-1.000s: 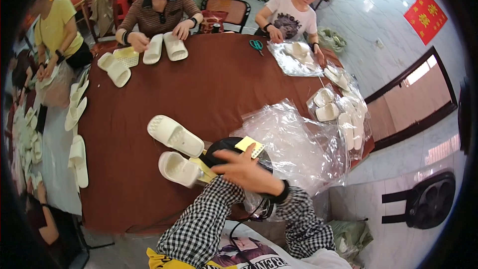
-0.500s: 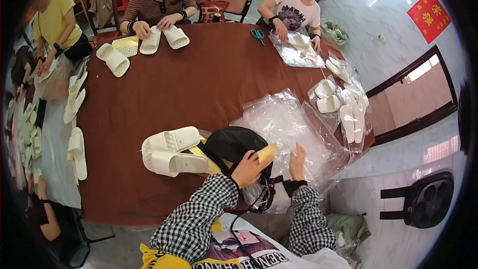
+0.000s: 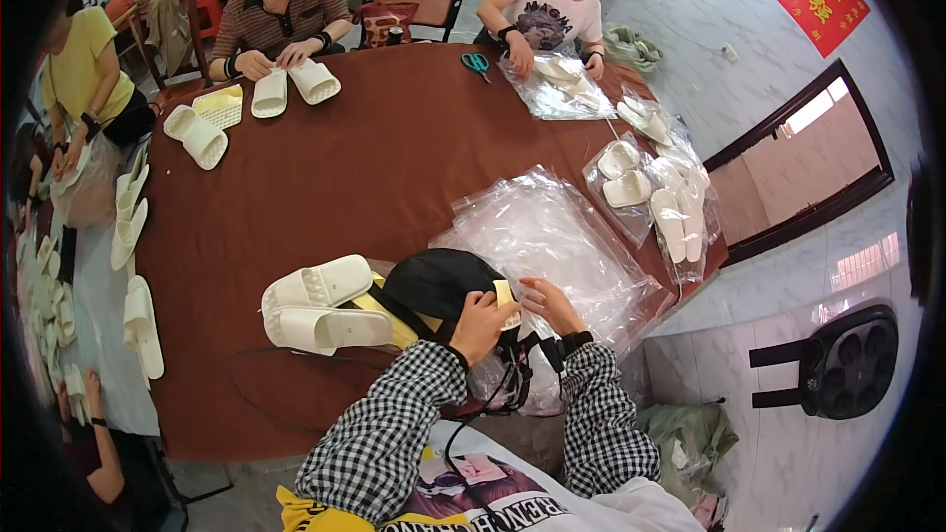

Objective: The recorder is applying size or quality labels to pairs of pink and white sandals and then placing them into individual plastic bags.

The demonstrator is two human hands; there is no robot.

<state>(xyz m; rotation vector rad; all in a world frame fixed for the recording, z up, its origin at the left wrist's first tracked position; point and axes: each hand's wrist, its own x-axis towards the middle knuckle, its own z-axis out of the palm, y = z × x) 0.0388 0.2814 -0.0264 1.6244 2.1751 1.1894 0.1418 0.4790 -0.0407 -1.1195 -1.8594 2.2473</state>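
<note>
My left hand (image 3: pixel 482 325) is closed on a small yellow slip (image 3: pixel 506 303), which stands up from its fingertips. Close to the slip's right side is my right hand (image 3: pixel 554 304), its fingers stretched toward it and somewhat apart. I see nothing held in that hand. Just beyond my left hand lies a black cap (image 3: pixel 440 282), with dark straps and a cable (image 3: pixel 514 381) near my wrists. A pair of cream slippers (image 3: pixel 325 327) rests to the left, partly over yellow strips (image 3: pixel 402 331). Behind my right hand spreads a pile of clear plastic bags (image 3: pixel 552 227).
Bagged slippers (image 3: pixel 675 222) line the table's right edge; loose slippers (image 3: pixel 143 325) stand along the left. Across the brown tablecloth (image 3: pixel 325 177), two people handle slippers, with teal scissors (image 3: pixel 476 64) between them. A black stool-like object (image 3: pixel 849 363) is at far right.
My right hand has moved left to the yellow slip, and my left hand has turned the slip more upright. The view has shifted slightly, moving the table scene leftward.
</note>
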